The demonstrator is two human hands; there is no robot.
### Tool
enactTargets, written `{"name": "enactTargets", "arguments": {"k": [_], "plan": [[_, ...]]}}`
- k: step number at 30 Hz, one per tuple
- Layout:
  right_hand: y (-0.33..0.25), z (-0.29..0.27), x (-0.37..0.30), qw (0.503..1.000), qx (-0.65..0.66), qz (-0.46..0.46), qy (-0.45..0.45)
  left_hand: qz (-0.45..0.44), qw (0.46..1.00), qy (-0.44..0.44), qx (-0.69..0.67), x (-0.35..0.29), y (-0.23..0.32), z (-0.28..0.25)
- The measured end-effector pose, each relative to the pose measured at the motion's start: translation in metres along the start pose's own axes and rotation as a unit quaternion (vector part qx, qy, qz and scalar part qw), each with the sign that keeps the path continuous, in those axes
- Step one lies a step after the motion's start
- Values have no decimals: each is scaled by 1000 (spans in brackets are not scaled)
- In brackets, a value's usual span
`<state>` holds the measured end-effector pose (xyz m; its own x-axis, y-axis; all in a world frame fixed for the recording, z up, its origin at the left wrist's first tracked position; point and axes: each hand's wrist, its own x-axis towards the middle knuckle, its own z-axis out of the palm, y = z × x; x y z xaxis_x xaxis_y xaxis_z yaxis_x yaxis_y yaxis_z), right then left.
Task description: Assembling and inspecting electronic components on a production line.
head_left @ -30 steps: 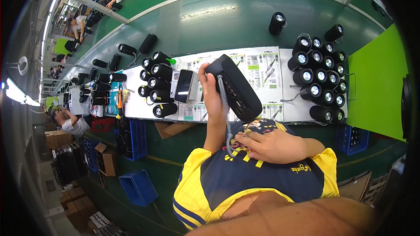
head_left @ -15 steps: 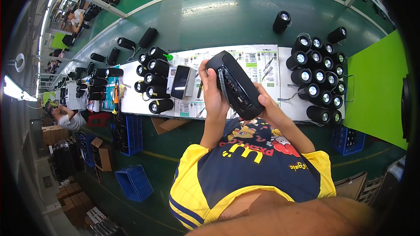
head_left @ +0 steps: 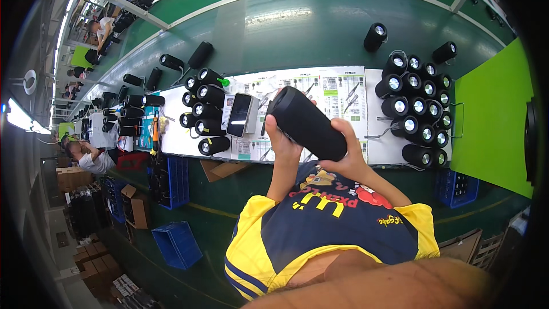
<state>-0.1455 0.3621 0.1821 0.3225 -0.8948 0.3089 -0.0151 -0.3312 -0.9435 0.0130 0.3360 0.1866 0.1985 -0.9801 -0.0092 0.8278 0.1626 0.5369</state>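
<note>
A black cylindrical portable speaker [head_left: 309, 126] is held tilted between my two hands, above the front part of the table. Its plain mesh side faces up, and the panel with the ports is out of sight. My left hand [head_left: 284, 140] is closed round the speaker's left end, a bit of grey cord showing by the fingers. My right hand [head_left: 350, 151] grips the lower right end, thumb beneath and fingers on top. Left of the speaker a smartphone [head_left: 239, 115] lies on a white box. Printed sheets [head_left: 337, 88] cover the white tabletop beyond my hands.
Upright rows of black speakers [head_left: 418, 106] crowd the table's right side, before a bright green panel [head_left: 494, 117]. Another cluster of speakers [head_left: 207, 110] lies left of the phone. Blue crates [head_left: 177, 244] stand on the floor. A co-worker [head_left: 91, 153] sits far left.
The speaker has been rolled in my hands, so its port panel has turned out of view and the smooth mesh shows. My right-hand fingers have shifted onto its top.
</note>
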Motion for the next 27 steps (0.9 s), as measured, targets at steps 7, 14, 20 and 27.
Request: {"name": "enactTargets", "arguments": {"k": [7,14,20,27], "plan": [[-4,-9,5,745,553,324,-186,-25,994,-100,-43,-5,-1,14],[-31,-34,30,986,-151,-42,56,-109,990,-69,49,-5,-6,1],[-64,-21,42,937,-258,-227,68,-282,941,-47,-179,-15,-25,6],[-64,-13,37,943,-223,-246,18,-290,929,-36,-228,-9,-11,5]]}}
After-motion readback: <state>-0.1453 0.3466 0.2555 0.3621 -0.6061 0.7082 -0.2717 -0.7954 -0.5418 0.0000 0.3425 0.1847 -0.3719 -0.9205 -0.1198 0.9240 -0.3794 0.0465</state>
